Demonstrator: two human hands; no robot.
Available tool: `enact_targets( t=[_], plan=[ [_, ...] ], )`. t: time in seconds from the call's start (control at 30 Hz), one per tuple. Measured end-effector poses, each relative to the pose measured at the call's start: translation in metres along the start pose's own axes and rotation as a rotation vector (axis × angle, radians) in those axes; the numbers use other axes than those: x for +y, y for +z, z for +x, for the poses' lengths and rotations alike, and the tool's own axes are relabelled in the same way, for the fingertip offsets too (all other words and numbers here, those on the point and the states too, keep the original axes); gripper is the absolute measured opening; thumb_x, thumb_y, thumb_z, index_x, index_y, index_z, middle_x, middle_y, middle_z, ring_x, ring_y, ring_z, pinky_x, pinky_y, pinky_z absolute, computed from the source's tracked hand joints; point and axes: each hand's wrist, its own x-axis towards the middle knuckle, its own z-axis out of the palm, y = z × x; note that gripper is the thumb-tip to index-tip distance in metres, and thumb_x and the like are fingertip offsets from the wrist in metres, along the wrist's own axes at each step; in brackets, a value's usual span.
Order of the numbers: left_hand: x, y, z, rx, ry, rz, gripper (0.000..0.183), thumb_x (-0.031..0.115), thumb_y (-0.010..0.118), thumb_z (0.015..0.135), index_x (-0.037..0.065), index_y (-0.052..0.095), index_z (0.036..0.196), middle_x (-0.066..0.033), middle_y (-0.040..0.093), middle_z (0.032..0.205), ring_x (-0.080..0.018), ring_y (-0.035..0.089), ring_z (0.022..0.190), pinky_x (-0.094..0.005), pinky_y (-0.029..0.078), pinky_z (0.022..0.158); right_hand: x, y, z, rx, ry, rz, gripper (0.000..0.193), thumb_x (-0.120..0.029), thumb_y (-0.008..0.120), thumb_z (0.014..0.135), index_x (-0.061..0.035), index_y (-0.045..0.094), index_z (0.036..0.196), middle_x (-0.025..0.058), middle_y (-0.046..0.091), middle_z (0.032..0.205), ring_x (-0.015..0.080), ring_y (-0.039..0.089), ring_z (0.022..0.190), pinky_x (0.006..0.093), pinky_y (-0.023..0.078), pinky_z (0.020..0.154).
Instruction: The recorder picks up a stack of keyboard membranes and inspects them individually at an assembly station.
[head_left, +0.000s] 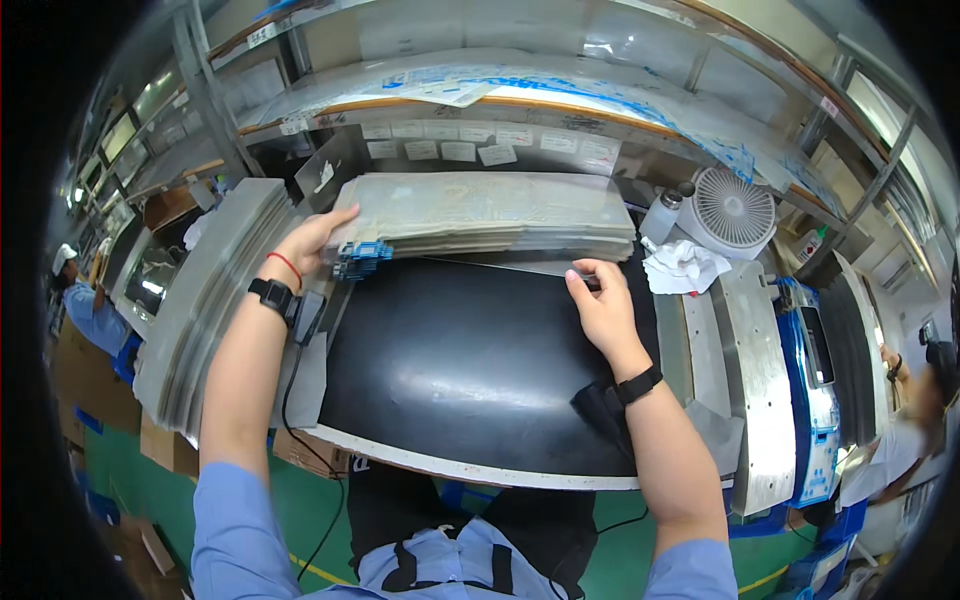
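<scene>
Your blue sleeves and forearms come up from below, either side of the black mat (pixel 470 370) that lies under both wrists. Your left hand (pixel 312 240) rests flat and open against the near-left end of the grey sheet stack (pixel 490 212), fingers spread along its edge, seemingly to steady the pile and keep it square; just below its fingertips a blue clip (pixel 362 256) sits at the stack's corner. Your right hand (pixel 600 305) is curled nearly closed at the stack's near-right edge, thumb and fingers pinched on something small and dark; you cannot tell from here what it is. The stack itself lies beyond both hands, spanning the gap between them at the far edge of the mat. Left of your left arm leans a second, tilted pile of grey sheets (pixel 205 300). Beyond your right hand sit a crumpled white cloth (pixel 685 268) and a small white fan (pixel 733 208).
</scene>
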Motion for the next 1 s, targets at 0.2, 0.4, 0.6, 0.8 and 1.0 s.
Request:
enact_targets(
  t=[0.2, 0.4, 0.6, 0.8, 1.0],
  plan=[
    [0.002, 0.017, -0.031, 0.145, 0.276, 0.113, 0.046, 0.017, 0.069, 0.084, -0.011, 0.052, 0.117, -0.0165, 0.065, 0.105, -0.0199, 0.064, 0.093, -0.0296, 0.051, 0.082, 0.003, 0.000, 0.008, -0.235, 0.515, 0.683, 0.061, -0.040, 0.050, 0.097, 0.0058, 0.035, 0.134, 0.0202, 0.049, 0.127, 0.0257, 0.054, 0.112, 0.0351, 0.044, 0.095],
    [-0.003, 0.052, -0.093, 0.206, 0.452, 0.070, 0.045, 0.010, 0.073, 0.078, -0.009, 0.051, 0.113, -0.0144, 0.064, 0.101, -0.0183, 0.064, 0.090, -0.0306, 0.052, 0.079, 0.014, 0.002, 0.019, -0.351, 0.616, 1.143, 0.085, -0.054, 0.049, 0.092, 0.0083, 0.017, 0.141, 0.0283, 0.025, 0.145, 0.0358, 0.030, 0.135, 0.0431, 0.026, 0.111],
    [-0.041, 0.108, -0.167, 0.354, 0.805, 0.260, 0.054, 0.006, 0.075, 0.073, -0.004, 0.047, 0.118, -0.0118, 0.059, 0.109, -0.0183, 0.057, 0.100, -0.0324, 0.045, 0.090, 0.006, -0.002, 0.021, -0.369, 0.553, 1.234, 0.076, -0.058, 0.046, 0.091, -0.0077, 0.026, 0.144, 0.0088, 0.033, 0.145, 0.0261, 0.032, 0.132, 0.0409, 0.022, 0.112],
    [-0.103, 0.124, -0.212, 0.269, 0.876, 0.232, 0.075, 0.005, 0.079, 0.070, -0.003, 0.033, 0.128, -0.0133, 0.049, 0.122, -0.0202, 0.052, 0.110, -0.0335, 0.043, 0.094, 0.004, 0.000, 0.013, -0.340, 0.481, 1.285, 0.079, -0.058, 0.053, 0.085, -0.0092, 0.030, 0.143, 0.0060, 0.039, 0.143, 0.0234, 0.036, 0.131, 0.0421, 0.025, 0.112],
    [-0.155, 0.103, -0.226, 0.205, 0.922, 0.313, 0.095, 0.013, 0.080, 0.074, -0.004, 0.014, 0.140, -0.0161, 0.044, 0.130, -0.0239, 0.048, 0.118, -0.0349, 0.039, 0.099, -0.006, -0.001, -0.003, -0.274, 0.469, 1.273, 0.084, -0.061, 0.058, 0.079, -0.0083, 0.034, 0.141, 0.0066, 0.042, 0.142, 0.0248, 0.036, 0.131, 0.0426, 0.025, 0.112]
  ],
)
